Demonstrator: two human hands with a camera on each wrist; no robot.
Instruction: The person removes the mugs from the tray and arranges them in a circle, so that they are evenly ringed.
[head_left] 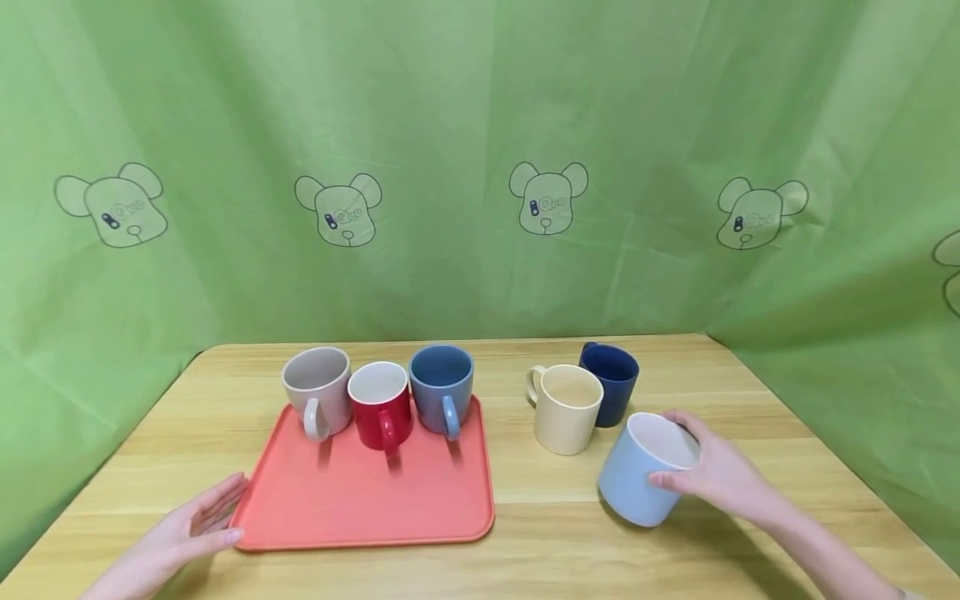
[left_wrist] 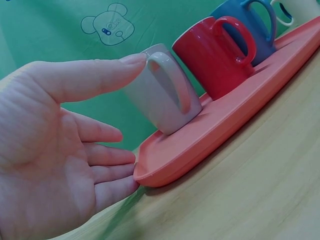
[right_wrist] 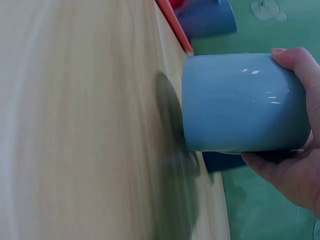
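My right hand [head_left: 716,475] grips a light blue mug [head_left: 641,479] around its rim, thumb in front and fingers behind. The mug is tilted, and in the right wrist view the light blue mug [right_wrist: 245,102] hangs above its shadow on the wood. My left hand [head_left: 183,533] has relaxed fingers at the left front corner of the red tray [head_left: 360,508]; in the left wrist view its fingertips [left_wrist: 131,186] meet the tray's corner. On the tray's back part stand a grey mug [head_left: 330,396], a red mug [head_left: 382,417] and a blue mug [head_left: 441,392], handles toward the front.
A cream mug [head_left: 566,417] stands right of the tray, its handle to the back left. Close behind it is a dark blue mug [head_left: 615,383]. The wooden table [head_left: 555,558] reaches back to a green curtain [head_left: 450,275], which also hangs at both sides.
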